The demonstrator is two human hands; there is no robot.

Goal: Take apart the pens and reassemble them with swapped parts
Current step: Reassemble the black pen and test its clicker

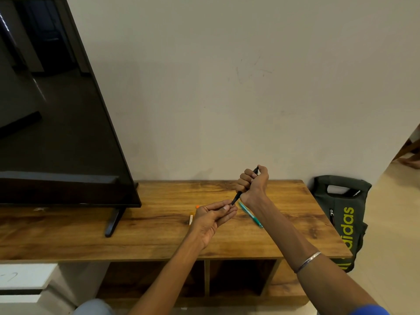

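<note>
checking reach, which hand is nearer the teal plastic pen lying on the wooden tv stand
Right. The right hand grips a black pen just above the teal plastic pen; the left hand is beside it, further left.

Silver bangle (308,261), blue sleeve (369,310), bare forearms

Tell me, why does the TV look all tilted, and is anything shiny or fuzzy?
Head view: the wide lens bends the edges, so the TV leans; its dark screen mirrors a room with bright streaks; the black pen and teal pen look small, slightly soft.
</note>
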